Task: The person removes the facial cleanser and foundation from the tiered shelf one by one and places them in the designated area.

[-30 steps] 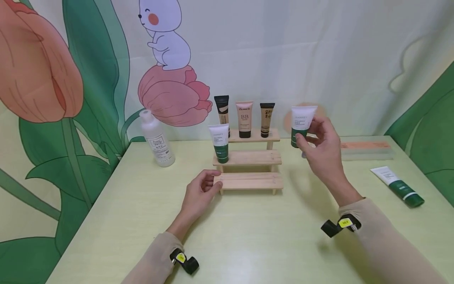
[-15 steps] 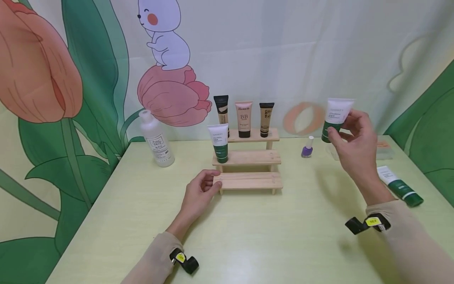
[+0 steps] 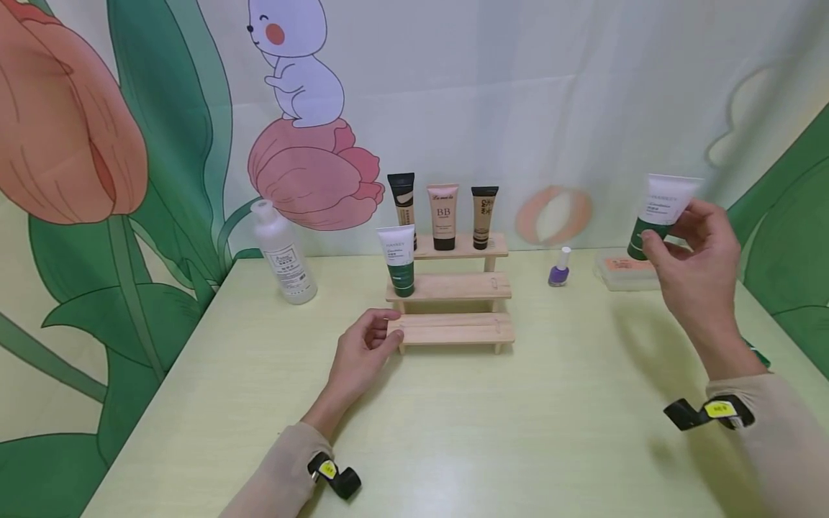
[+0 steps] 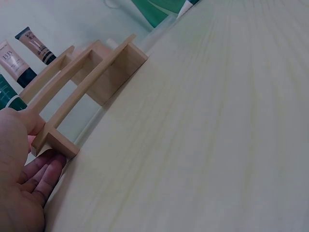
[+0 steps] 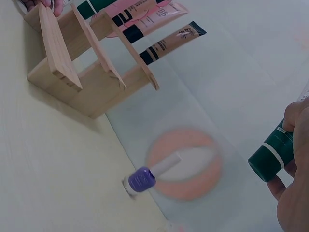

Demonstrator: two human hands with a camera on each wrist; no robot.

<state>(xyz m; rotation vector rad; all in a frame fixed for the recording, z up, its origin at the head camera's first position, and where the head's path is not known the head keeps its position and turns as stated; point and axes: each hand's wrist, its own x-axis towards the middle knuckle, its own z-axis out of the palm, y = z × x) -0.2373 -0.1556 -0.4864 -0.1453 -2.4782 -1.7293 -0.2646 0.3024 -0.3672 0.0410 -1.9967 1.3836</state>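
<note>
My right hand (image 3: 702,280) holds a white-and-green cosmetic tube (image 3: 660,208) above the table's right side, pinched between thumb and fingers with its green cap down. My left hand (image 3: 363,352) grips the left end of the lowest step of a small wooden tiered rack (image 3: 456,329); in the left wrist view its thumb is over the step and its fingers are below. A similar white-and-green tube (image 3: 400,262) stands at the left of the middle step. Along the top step stand a black-and-beige tube (image 3: 404,198), a pink BB cream tube (image 3: 443,216) and a gold-brown tube (image 3: 482,218).
Left of the rack stands a white bottle (image 3: 285,255). A purple nail polish bottle (image 3: 559,268) stands to the right, beside a clear flat box (image 3: 624,270). Another green tube (image 3: 756,354) lies at the far right, mostly hidden behind my right wrist. A printed curtain hangs behind.
My right hand has carried the tube to the right, away from the rack. The nail polish bottle has come into full view, and the lying tube is now mostly covered. My left hand stays put.
</note>
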